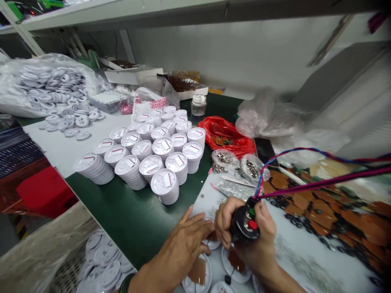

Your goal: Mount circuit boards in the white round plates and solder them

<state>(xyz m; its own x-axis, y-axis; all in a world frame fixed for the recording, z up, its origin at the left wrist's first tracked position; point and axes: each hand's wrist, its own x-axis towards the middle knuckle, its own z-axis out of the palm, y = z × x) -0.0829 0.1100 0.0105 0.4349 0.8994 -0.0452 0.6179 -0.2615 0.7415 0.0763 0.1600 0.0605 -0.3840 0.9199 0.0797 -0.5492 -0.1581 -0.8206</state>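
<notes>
My right hand [247, 228] is wrapped around a black electric screwdriver [244, 224] with a red and a green button on its top end. Its lower tip is hidden beneath the hand. Beside it, my left hand [185, 242] has thumb and fingers around the near edge of a white round plastic cover [211, 244], which carries a brown board. Much of that cover is hidden by the fingers. Closer to me lie more white covers with brown boards, one at the left [200, 280] and another at the right [226, 266] with a small black part on a wire.
Stacked white covers [165, 185] stand on the green mat ahead. Brown boards [320, 211] with black parts lie at right. Bags of small metal parts [226, 158] sit near a red bag [214, 126]. Wires and a purple cord [324, 179] stretch from the screwdriver to the right.
</notes>
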